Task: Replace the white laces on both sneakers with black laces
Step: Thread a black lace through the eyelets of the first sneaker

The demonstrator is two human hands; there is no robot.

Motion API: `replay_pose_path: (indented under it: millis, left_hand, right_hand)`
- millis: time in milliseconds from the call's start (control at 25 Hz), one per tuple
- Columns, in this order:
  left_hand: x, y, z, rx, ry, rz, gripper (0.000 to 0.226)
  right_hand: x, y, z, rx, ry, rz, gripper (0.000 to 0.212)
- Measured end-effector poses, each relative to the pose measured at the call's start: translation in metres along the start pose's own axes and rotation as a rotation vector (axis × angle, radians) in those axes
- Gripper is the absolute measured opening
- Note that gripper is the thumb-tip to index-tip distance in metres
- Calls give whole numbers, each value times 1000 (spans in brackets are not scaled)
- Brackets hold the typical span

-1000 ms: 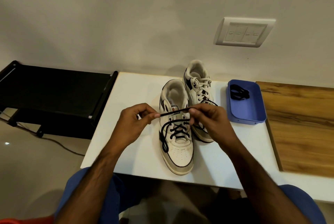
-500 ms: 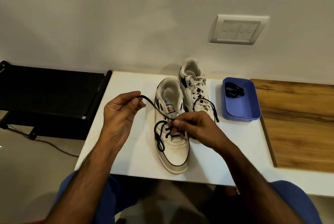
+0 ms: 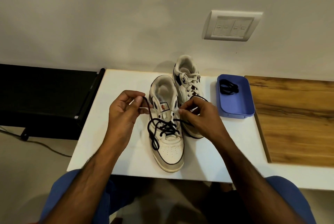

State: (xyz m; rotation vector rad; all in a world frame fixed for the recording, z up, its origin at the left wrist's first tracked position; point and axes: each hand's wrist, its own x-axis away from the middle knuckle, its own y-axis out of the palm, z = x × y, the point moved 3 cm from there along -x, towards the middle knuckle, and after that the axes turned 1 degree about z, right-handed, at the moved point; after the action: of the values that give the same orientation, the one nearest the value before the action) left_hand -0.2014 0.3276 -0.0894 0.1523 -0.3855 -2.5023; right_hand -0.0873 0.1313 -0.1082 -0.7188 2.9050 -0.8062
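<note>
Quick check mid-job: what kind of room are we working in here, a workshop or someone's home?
Most likely a home room, not a workshop: a plain painted wall with a household switch plate, a small white table pushed against it beside a wood-grain surface, and a low black stand with a cable trailing across the floor.

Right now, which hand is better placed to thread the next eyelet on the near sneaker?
Left, probably. The left hand pinches the free end of the black lace beside an open top eyelet of the near sneaker. The right hand holds the other strand on the far side.
</note>
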Motion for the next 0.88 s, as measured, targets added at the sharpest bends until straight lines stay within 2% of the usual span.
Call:
replay_pose_path:
  millis: [200, 320, 440, 600, 680, 720, 760, 880]
  left_hand:
    - [-11, -25, 8, 360, 33, 169, 14]
    - [-14, -39, 6, 327, 20, 248, 15]
    - [-10, -27, 1, -47, 103, 170, 21]
    - [1, -4, -5, -786, 437, -213, 37]
    - [8, 5, -7, -958, 544, -299, 43]
    - [9, 6, -3, -956, 561, -236, 38]
    - [7, 3, 4, -899, 552, -108, 30]
    - [-3, -30, 23, -538, 449, 362, 12]
  right_hand:
    - [4, 24, 0, 135, -35, -10, 26]
    - [6, 29, -2, 190, -38, 9, 36]
    - [7, 31, -2, 185, -33, 34, 33]
    - [8, 33, -1, 149, 14, 83, 25]
    - [9, 32, -2, 146, 15, 103, 19]
    - [9, 32, -2, 146, 13, 105, 17]
    - [10, 31, -3, 145, 11, 105, 16]
    - [11, 32, -3, 126, 11, 96, 14]
